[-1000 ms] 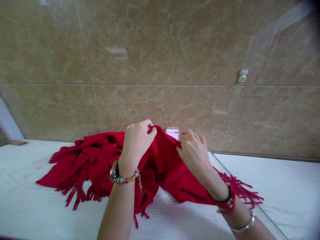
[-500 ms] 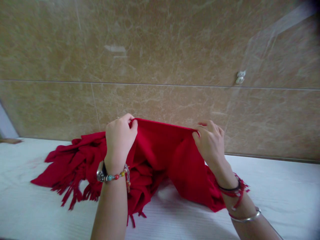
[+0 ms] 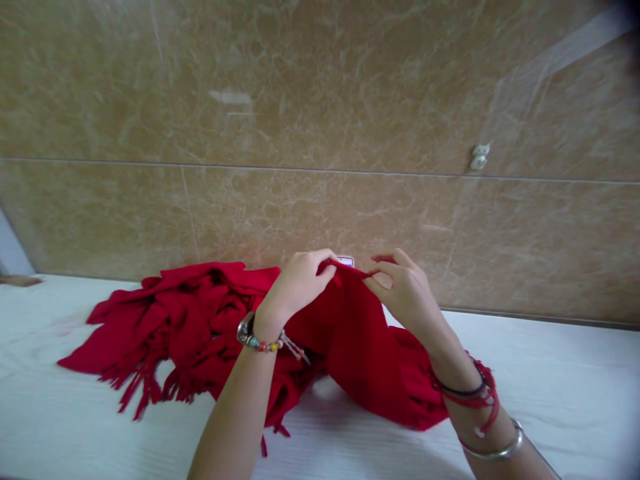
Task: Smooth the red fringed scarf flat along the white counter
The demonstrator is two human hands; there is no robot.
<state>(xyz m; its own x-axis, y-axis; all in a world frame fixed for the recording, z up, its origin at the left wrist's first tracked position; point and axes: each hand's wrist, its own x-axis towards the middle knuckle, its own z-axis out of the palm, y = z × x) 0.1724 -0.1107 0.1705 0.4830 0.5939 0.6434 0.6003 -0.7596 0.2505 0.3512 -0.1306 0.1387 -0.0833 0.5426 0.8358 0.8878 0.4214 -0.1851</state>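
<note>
A red fringed scarf (image 3: 350, 327) lies bunched across the white surface, its tassels spread at the left and front. My left hand (image 3: 303, 283) pinches its raised upper edge near the middle. A short way to the right, my right hand (image 3: 400, 283) grips the same edge between thumb and fingertips, other fingers loosely bent. Between the hands the edge is a short, narrow strip, and the cloth hangs down from it in folds. Just behind that strip shows the top of a small pale object with a screen-like face (image 3: 345, 261); the rest of it is hidden.
A brown marbled tile wall (image 3: 300, 107) rises behind the white wood-grained surface (image 3: 550, 387). A small white cat-shaped figure (image 3: 479, 157) is on the wall at the right. A brown piece (image 3: 21, 281) lies at the far left edge.
My left hand has moved right along the scarf's edge, closer to my right hand, which has shifted slightly left. The stretched span between them has shortened, and the pale object behind has come into view.
</note>
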